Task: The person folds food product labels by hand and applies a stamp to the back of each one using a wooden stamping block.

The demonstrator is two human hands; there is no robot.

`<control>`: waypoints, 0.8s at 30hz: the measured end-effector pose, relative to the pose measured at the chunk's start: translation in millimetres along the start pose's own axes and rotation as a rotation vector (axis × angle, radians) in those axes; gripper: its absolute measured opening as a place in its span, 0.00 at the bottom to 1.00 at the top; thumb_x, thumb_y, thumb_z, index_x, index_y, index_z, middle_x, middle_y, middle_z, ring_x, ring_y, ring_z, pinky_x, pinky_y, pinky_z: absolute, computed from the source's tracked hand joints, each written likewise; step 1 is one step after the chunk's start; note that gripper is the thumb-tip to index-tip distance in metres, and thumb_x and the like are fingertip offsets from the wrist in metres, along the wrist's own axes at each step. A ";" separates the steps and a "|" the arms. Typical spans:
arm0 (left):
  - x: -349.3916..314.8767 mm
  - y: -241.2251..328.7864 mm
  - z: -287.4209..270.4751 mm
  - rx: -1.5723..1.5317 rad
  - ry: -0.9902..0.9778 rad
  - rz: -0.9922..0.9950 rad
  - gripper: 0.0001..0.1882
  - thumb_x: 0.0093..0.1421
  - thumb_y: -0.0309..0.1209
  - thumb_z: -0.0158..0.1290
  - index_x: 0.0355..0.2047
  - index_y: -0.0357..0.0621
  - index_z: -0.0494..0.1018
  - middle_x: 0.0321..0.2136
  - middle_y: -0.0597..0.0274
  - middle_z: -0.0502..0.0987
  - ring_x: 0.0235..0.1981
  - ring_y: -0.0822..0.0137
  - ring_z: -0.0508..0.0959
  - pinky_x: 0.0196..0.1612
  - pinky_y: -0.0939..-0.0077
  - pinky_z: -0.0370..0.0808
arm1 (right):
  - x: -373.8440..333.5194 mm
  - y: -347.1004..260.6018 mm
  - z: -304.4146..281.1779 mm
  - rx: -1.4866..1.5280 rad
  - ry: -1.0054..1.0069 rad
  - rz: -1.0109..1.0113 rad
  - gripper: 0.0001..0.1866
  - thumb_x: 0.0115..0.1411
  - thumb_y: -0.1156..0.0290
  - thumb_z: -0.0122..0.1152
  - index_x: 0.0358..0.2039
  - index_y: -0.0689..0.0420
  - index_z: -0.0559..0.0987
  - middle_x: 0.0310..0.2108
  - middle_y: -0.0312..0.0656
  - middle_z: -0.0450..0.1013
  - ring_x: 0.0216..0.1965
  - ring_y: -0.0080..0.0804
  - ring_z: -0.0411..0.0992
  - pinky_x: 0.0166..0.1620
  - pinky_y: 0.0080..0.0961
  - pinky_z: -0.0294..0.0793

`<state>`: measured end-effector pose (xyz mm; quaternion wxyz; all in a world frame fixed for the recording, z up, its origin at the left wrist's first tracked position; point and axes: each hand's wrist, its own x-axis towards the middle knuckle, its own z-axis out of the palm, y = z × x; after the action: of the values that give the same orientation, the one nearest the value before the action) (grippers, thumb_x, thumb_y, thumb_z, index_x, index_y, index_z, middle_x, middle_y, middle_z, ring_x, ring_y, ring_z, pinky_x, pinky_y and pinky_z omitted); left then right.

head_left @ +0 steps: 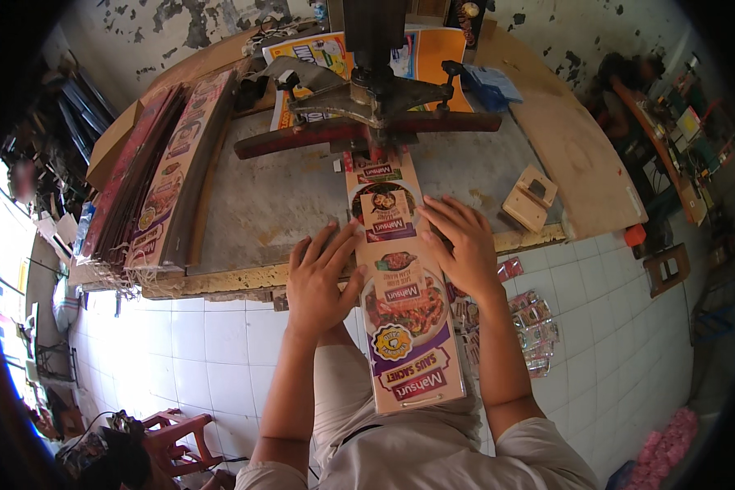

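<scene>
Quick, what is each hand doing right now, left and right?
Left hand: open, fingers spread, pressing the left edge of the long printed cardboard strip.
Right hand: open, flat against the strip's right edge.

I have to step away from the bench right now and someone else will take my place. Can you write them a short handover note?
Left hand: flat, fingers spread, on the left edge of the long printed card strip.
Right hand: flat on its right edge.
The strip's far end lies under the press head on the worktable; its near end overhangs toward the lap.
Done: strip lined up under the press.
Left: stack of printed strips waiting at the left.
</scene>
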<state>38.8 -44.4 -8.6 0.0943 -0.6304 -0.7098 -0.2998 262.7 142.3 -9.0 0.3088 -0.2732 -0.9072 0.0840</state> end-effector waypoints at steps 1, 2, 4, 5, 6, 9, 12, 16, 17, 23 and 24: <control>-0.2 0.3 -0.3 -0.006 0.003 -0.002 0.26 0.70 0.40 0.61 0.66 0.50 0.80 0.73 0.68 0.77 0.74 0.52 0.74 0.74 0.42 0.67 | -0.2 -0.6 0.1 -0.002 0.008 -0.003 0.22 0.76 0.56 0.65 0.66 0.47 0.85 0.70 0.33 0.79 0.74 0.40 0.70 0.74 0.47 0.64; -0.3 0.9 -0.1 -0.014 0.008 -0.005 0.25 0.69 0.40 0.60 0.65 0.50 0.80 0.72 0.67 0.78 0.74 0.52 0.74 0.74 0.42 0.67 | -0.5 -1.0 -0.2 -0.006 0.014 -0.007 0.21 0.76 0.57 0.65 0.66 0.48 0.85 0.69 0.33 0.79 0.74 0.40 0.71 0.74 0.47 0.64; -2.0 0.7 0.1 -0.022 0.013 -0.003 0.25 0.69 0.39 0.60 0.65 0.50 0.81 0.72 0.67 0.78 0.74 0.52 0.74 0.75 0.43 0.67 | -2.3 -1.6 0.0 -0.007 0.024 -0.008 0.21 0.77 0.58 0.64 0.65 0.48 0.85 0.69 0.34 0.80 0.73 0.41 0.71 0.74 0.47 0.65; -2.7 0.0 0.2 -0.020 0.017 0.003 0.25 0.70 0.39 0.60 0.65 0.50 0.81 0.72 0.67 0.78 0.74 0.52 0.74 0.75 0.44 0.67 | -2.6 -1.4 0.4 -0.005 0.029 -0.008 0.20 0.77 0.58 0.64 0.65 0.49 0.85 0.69 0.34 0.80 0.73 0.41 0.71 0.74 0.48 0.65; -3.7 -0.6 0.4 -0.019 0.020 0.008 0.25 0.70 0.39 0.59 0.65 0.50 0.81 0.72 0.67 0.78 0.74 0.53 0.74 0.74 0.44 0.67 | -3.0 -1.2 0.7 -0.003 0.034 -0.009 0.20 0.77 0.59 0.63 0.65 0.49 0.85 0.68 0.34 0.80 0.73 0.41 0.72 0.73 0.48 0.65; -9.9 -1.8 2.3 -0.009 0.031 0.013 0.24 0.71 0.36 0.58 0.66 0.50 0.81 0.72 0.67 0.78 0.74 0.54 0.74 0.74 0.46 0.68 | -4.6 -0.8 2.5 -0.009 0.051 -0.011 0.19 0.77 0.60 0.62 0.64 0.49 0.85 0.68 0.35 0.80 0.73 0.41 0.72 0.74 0.48 0.66; -13.2 -0.7 7.7 0.043 0.074 0.038 0.22 0.74 0.37 0.56 0.66 0.49 0.81 0.71 0.66 0.79 0.72 0.54 0.76 0.71 0.46 0.71 | -7.0 1.2 3.0 -0.010 0.070 -0.002 0.19 0.78 0.60 0.62 0.64 0.50 0.85 0.68 0.35 0.80 0.73 0.41 0.72 0.73 0.49 0.67; -15.3 -0.6 12.6 0.069 0.110 0.039 0.21 0.74 0.35 0.56 0.65 0.49 0.81 0.70 0.67 0.80 0.71 0.56 0.77 0.71 0.47 0.71 | -8.2 3.4 5.2 -0.012 0.082 0.000 0.19 0.78 0.60 0.61 0.63 0.51 0.86 0.67 0.36 0.81 0.72 0.42 0.73 0.73 0.50 0.68; -15.2 -1.4 13.0 0.068 0.116 0.034 0.21 0.74 0.34 0.57 0.65 0.49 0.82 0.70 0.67 0.80 0.71 0.57 0.78 0.70 0.47 0.72 | -6.6 2.2 5.5 -0.009 0.087 -0.002 0.18 0.78 0.60 0.61 0.63 0.51 0.86 0.67 0.36 0.81 0.72 0.42 0.73 0.73 0.50 0.68; -16.2 1.6 12.4 0.070 0.149 0.035 0.20 0.73 0.34 0.57 0.63 0.49 0.82 0.68 0.67 0.82 0.70 0.58 0.79 0.70 0.48 0.72 | -8.4 1.5 8.2 0.003 0.127 -0.026 0.17 0.78 0.60 0.61 0.61 0.51 0.87 0.66 0.36 0.81 0.71 0.41 0.74 0.72 0.49 0.69; -16.4 2.1 12.0 0.074 0.152 0.038 0.20 0.73 0.34 0.57 0.63 0.49 0.82 0.68 0.67 0.82 0.70 0.58 0.79 0.70 0.49 0.72 | -8.8 1.9 9.0 0.009 0.138 -0.031 0.17 0.78 0.60 0.61 0.60 0.51 0.87 0.66 0.36 0.81 0.71 0.41 0.74 0.72 0.49 0.69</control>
<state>46.8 -51.5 -26.0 0.1768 -0.6153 -0.6991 -0.3184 263.9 139.3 -21.3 0.3729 -0.2631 -0.8875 0.0644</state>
